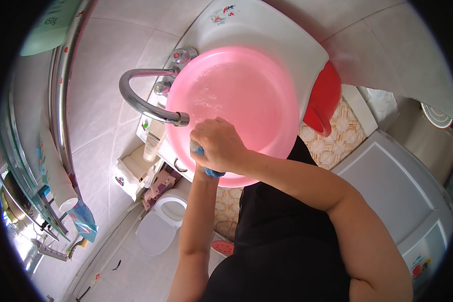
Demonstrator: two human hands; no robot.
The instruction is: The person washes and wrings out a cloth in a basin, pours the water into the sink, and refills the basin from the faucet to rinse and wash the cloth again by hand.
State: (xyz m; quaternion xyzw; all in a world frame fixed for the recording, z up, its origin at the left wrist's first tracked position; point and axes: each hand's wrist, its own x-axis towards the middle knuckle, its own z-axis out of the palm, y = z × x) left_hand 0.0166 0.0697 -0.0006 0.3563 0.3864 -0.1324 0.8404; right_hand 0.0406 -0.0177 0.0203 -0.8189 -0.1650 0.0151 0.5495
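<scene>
A pink plastic basin (245,102) with water in it rests on the white washbasin. Over its near left part, my right hand (221,145) is closed around a bunched blue cloth (214,173). My left hand (197,151) is mostly hidden beneath the right one, at the same cloth; how its fingers lie does not show. The spout of the chrome faucet (141,107) ends just left of my hands, above the basin's rim.
A cosmetic tube (153,145) lies on the washbasin's left edge, near a tissue pack (130,173). A white toilet (158,228) stands below left. A red plastic vessel (321,102) is at the right, and a grey-white appliance or cabinet (385,185) stands further right.
</scene>
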